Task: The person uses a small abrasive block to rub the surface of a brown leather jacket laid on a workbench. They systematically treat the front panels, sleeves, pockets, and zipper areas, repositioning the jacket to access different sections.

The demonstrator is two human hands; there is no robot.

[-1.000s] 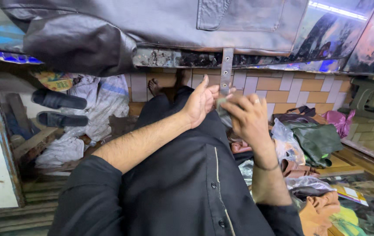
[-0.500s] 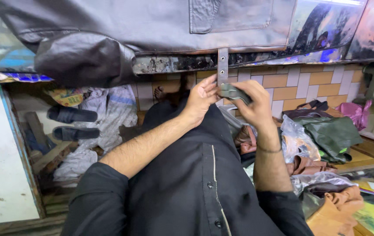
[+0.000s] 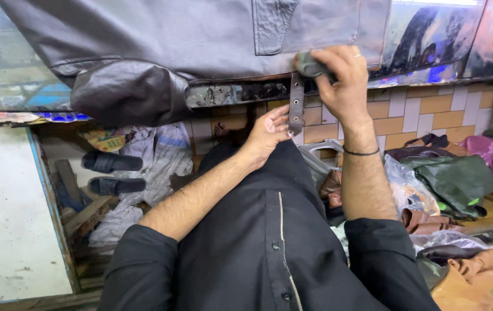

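The left hand point(image 3: 266, 133) pinches the strap point(image 3: 296, 106) hanging off the table's front edge below the jacket point(image 3: 200, 40). The right hand point(image 3: 341, 80) grips what looks like a dark rag point(image 3: 311, 66) at the strap's top; keep the strap taut while rubbing.

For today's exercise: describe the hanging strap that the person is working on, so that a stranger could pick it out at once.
Find the big dark leather jacket spread along the workbench edge. From its hem a narrow strap hangs straight down, between the left hand and right hand. It alone is slim and punched with holes.

black sandals point(image 3: 112, 173), green bag point(image 3: 448, 181), pink bag point(image 3: 488, 150), tiled wall point(image 3: 425, 112)
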